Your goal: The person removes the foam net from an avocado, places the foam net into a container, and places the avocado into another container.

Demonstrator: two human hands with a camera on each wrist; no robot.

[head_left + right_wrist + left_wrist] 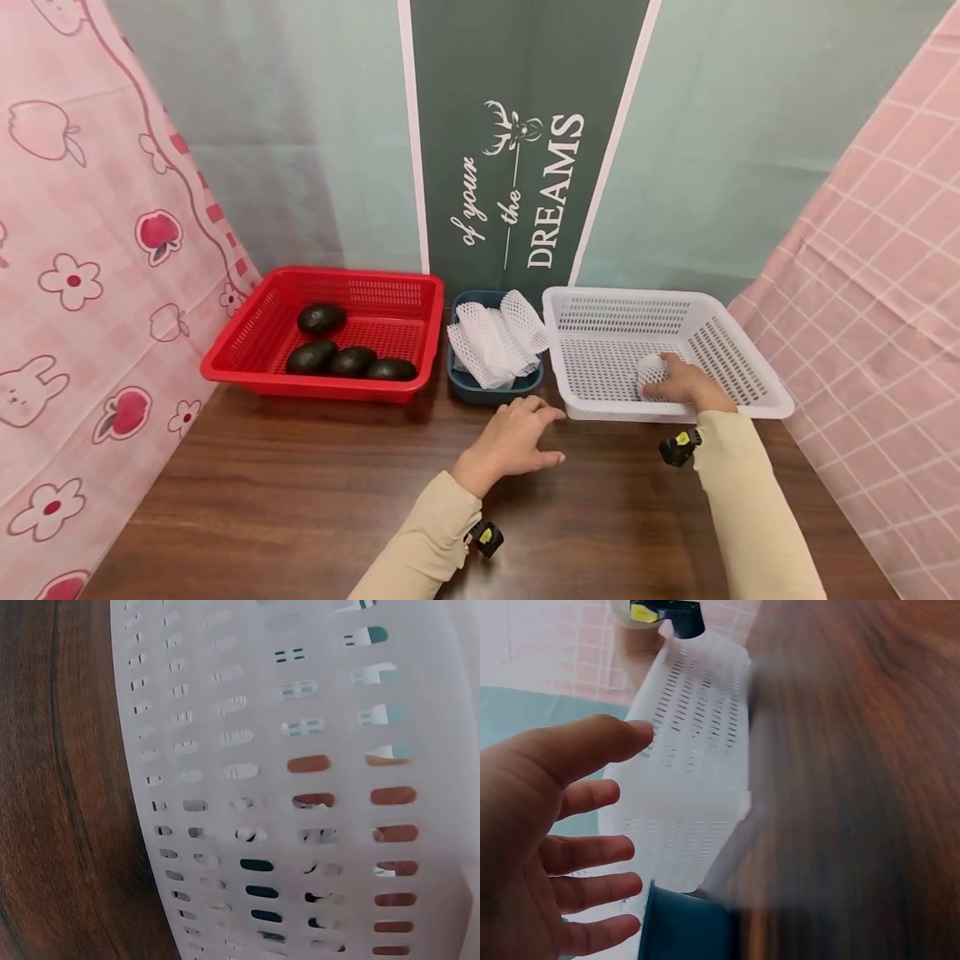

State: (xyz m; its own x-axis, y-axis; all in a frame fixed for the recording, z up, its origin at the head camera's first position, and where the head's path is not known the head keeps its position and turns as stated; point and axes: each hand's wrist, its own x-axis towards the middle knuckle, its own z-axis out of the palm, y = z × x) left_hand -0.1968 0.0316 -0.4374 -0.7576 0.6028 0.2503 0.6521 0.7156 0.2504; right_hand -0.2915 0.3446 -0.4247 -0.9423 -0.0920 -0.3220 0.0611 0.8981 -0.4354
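My right hand (pixel 686 383) reaches over the front rim of the white basket (pixel 600 412), thumb and fingers round an avocado in a white foam net (pixel 651 373) low inside it. In the right wrist view the basket's slotted wall (pixel 262 787) hides most of that hand; dark green and white mesh show through the slots. My left hand (pixel 513 437) hovers over the table in front of the blue bin (pixel 483 396), holding nothing, its fingers spread in the left wrist view. White foam nets (pixel 487 342) are heaped in the blue bin.
To the left stands a red basket (pixel 322 387) with several bare avocados (pixel 352 361) in it. All three containers line the back of the brown wooden table (pixel 300 483). Behind them hangs a green curtain (pixel 322 150), with pink cloths (pixel 885 333) at both sides.
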